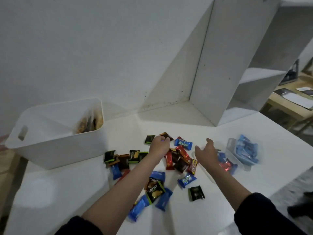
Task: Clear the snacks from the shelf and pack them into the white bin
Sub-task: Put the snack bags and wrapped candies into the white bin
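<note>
Now both bare forearms reach out over the white surface [254, 150], where small wrapped snacks lie scattered. The left hand [160, 145] is curled over the far edge of the pile, its fingers closing on a brown packet [166, 136] beside a blue Kalpa packet [183, 144]; whether the brown packet is lifted cannot be told. The right hand [205, 154] hovers open, fingers spread, just above red and blue wrappers [226, 165]. Near that hand a clear plastic container [231, 145] lies on the surface with light blue packets [246, 151] spilling from it. The white bin [55, 146] stands at the left, well apart from the hands, with a few snacks already inside against its far right corner. Black Nextar packets [155, 192] and blue wrappers lie nearer the person. Behind, the white shelf [220, 65] stands against the wall.
</note>
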Demonstrator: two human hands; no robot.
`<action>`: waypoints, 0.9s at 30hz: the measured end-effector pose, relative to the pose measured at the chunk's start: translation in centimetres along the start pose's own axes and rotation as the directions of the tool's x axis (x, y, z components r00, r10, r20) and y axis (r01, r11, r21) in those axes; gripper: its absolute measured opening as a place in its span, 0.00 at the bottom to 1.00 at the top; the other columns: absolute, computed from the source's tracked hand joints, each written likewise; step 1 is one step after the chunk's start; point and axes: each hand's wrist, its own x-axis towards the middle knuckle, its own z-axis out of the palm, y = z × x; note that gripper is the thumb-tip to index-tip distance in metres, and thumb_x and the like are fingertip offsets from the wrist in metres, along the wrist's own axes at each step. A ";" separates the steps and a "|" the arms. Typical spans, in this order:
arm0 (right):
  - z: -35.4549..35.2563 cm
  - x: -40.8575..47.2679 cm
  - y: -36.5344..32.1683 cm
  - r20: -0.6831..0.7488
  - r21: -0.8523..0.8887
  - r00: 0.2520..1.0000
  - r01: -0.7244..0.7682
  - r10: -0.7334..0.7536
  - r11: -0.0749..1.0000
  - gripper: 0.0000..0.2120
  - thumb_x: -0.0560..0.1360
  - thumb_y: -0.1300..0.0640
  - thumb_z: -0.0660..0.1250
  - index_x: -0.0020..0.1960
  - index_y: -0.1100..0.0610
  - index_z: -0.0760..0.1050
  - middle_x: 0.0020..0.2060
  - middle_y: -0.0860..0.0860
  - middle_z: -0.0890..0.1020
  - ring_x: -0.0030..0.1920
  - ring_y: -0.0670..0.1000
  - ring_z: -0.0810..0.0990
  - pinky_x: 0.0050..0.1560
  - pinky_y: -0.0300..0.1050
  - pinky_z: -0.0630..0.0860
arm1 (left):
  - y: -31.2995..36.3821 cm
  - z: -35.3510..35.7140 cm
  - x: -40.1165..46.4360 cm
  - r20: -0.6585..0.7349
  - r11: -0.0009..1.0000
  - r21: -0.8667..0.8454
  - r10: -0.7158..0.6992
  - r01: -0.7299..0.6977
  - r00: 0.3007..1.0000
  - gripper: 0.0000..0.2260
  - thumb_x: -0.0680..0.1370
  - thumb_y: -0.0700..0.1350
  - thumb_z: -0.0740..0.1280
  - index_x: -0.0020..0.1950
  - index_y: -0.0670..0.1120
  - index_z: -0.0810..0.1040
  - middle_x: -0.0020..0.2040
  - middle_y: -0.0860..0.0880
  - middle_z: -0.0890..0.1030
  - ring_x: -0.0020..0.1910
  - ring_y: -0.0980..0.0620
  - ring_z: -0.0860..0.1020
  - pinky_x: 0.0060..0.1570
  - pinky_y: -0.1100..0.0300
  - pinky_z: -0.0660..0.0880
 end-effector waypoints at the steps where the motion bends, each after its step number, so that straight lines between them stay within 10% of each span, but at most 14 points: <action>1: -1.4 0.6 1.4 -0.028 0.000 0.999 -0.038 0.038 0.999 0.30 0.76 0.57 0.63 0.74 0.61 0.55 0.63 0.61 0.74 0.62 0.60 0.74 0.60 0.47 0.69 | -0.2 1.8 -0.1 0.015 1.000 0.008 -0.015 0.015 1.000 0.11 0.80 0.48 0.59 0.55 0.44 0.74 0.49 0.50 0.73 0.47 0.51 0.74 0.47 0.57 0.70; 8: -10.2 7.1 9.9 -0.172 -0.059 0.960 -0.232 0.220 0.971 0.24 0.70 0.59 0.67 0.63 0.64 0.67 0.59 0.63 0.76 0.60 0.64 0.75 0.60 0.54 0.72 | -0.8 13.6 0.3 0.049 0.988 0.015 -0.152 0.152 0.987 0.16 0.77 0.48 0.61 0.55 0.37 0.76 0.52 0.32 0.77 0.51 0.38 0.77 0.51 0.50 0.73; 14: -15.3 13.9 15.9 -0.248 -0.086 0.898 -0.395 0.364 0.915 0.23 0.76 0.56 0.62 0.67 0.65 0.62 0.65 0.65 0.68 0.65 0.67 0.68 0.64 0.58 0.66 | -1.4 23.8 1.2 0.039 0.951 0.125 -0.288 0.281 0.957 0.25 0.76 0.51 0.66 0.67 0.38 0.66 0.64 0.42 0.74 0.61 0.43 0.74 0.52 0.58 0.73; 23: -16.8 19.5 20.8 -0.125 0.048 0.932 -0.338 0.341 0.940 0.17 0.79 0.54 0.58 0.58 0.67 0.72 0.55 0.65 0.78 0.57 0.63 0.76 0.50 0.46 0.68 | -3.5 28.4 2.6 -0.052 0.925 0.152 -0.345 0.349 0.937 0.22 0.73 0.47 0.70 0.61 0.42 0.65 0.57 0.40 0.77 0.57 0.39 0.77 0.52 0.51 0.76; 27: -17.2 20.2 21.2 -0.132 0.130 0.948 -0.273 0.289 0.953 0.14 0.80 0.56 0.58 0.55 0.65 0.75 0.52 0.62 0.80 0.52 0.61 0.78 0.48 0.45 0.70 | -3.6 28.1 3.0 -0.056 0.924 0.061 -0.375 0.378 0.926 0.20 0.73 0.40 0.69 0.61 0.43 0.67 0.54 0.42 0.76 0.54 0.38 0.78 0.35 0.53 0.77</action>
